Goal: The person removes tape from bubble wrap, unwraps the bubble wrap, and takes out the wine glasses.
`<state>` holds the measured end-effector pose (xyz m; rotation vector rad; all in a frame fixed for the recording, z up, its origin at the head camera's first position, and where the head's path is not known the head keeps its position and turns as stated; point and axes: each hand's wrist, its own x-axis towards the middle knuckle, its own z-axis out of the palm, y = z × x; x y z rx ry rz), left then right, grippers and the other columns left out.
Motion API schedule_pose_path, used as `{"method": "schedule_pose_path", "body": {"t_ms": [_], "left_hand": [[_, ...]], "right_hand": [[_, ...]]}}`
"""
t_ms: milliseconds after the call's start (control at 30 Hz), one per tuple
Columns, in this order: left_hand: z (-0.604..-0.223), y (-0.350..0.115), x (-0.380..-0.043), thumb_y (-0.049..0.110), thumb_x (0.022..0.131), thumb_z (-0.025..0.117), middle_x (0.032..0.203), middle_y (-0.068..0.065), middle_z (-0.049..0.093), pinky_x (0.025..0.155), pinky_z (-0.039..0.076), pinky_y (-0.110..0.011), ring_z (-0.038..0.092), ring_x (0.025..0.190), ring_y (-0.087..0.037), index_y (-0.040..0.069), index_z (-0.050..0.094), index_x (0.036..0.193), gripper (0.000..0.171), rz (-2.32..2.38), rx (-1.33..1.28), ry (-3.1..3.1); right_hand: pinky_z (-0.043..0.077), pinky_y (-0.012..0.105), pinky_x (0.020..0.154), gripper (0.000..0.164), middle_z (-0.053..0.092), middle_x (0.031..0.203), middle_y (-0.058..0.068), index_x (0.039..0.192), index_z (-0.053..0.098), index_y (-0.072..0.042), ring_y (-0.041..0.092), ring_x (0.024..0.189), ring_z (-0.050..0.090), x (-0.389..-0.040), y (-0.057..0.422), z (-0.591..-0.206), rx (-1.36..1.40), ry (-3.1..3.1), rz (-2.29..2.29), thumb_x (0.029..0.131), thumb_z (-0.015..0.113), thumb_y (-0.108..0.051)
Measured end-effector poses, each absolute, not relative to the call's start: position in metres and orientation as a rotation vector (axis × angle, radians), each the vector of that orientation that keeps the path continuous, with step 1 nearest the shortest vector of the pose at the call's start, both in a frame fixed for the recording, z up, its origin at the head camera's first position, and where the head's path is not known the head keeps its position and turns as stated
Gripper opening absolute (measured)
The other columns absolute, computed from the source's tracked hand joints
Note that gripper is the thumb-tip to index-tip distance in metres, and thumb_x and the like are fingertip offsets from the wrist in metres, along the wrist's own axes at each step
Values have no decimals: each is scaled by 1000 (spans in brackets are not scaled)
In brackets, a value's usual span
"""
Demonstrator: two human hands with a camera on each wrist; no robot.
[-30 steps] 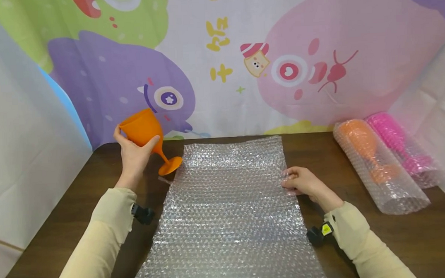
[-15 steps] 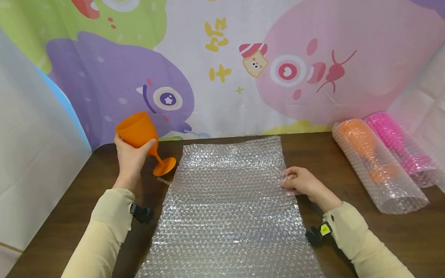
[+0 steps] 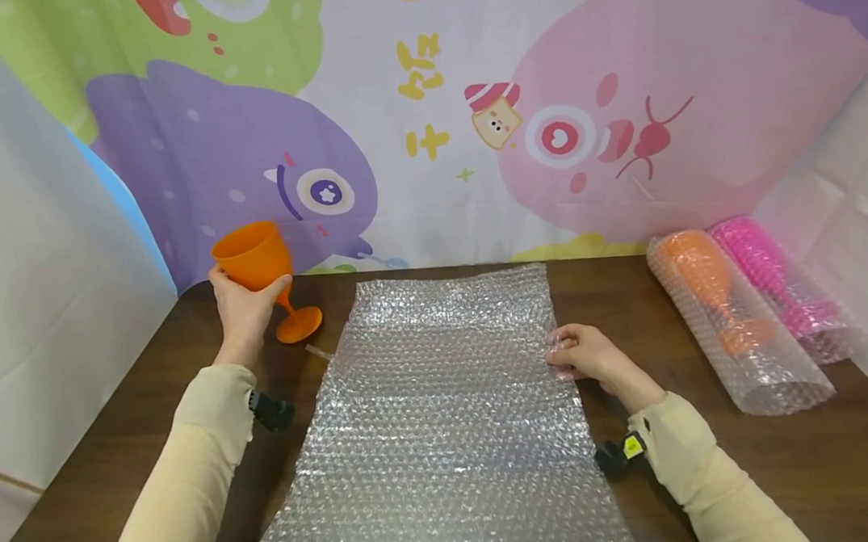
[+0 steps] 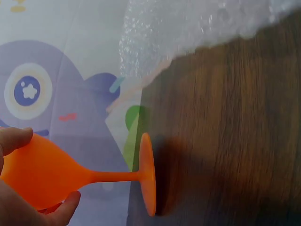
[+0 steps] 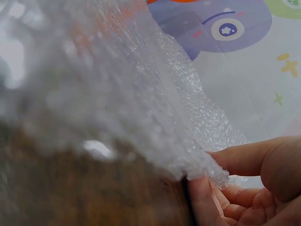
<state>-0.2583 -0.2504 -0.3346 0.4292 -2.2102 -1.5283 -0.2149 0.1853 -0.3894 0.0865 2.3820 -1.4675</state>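
My left hand point(image 3: 245, 311) grips an orange goblet point(image 3: 255, 254) by its bowl, thumb on one side and fingers on the other. The goblet leans slightly, and its round foot is at or just above the dark wooden table; the left wrist view shows the stem and foot point(image 4: 147, 174) close to the wood. A clear bubble wrap bag point(image 3: 448, 416) lies flat in the middle. Its right edge is pinched between the thumb and fingers of my right hand point(image 3: 590, 355); in the right wrist view that edge point(image 5: 207, 165) is lifted a little.
At the right lie two wrapped goblets, one orange point(image 3: 703, 275) and one pink point(image 3: 761, 257), each inside bubble wrap. A small clear strip point(image 3: 318, 352) sticks out from the wrap's left edge. Behind the table point(image 3: 157, 420) hangs a cartoon-printed cloth point(image 3: 431, 214).
My left hand has carried the orange goblet left and slightly down, away from the bubble wrap, and it stands more upright. The right hand keeps its place on the wrap's edge.
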Motion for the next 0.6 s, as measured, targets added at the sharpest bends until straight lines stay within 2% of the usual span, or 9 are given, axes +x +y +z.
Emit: {"method": "schedule_pose_path", "body": {"t_ms": [600], "left_hand": [[-338, -257, -261, 18, 74, 73, 137, -13, 26, 106, 29, -37, 34, 123, -27, 13, 11, 139, 90, -1444, 418, -2261]], "right_hand": [[51, 24, 61, 39, 53, 84, 5, 120, 44, 7, 8, 68, 56, -214, 186, -389, 83, 2387, -1462, 86, 59, -7]]}}
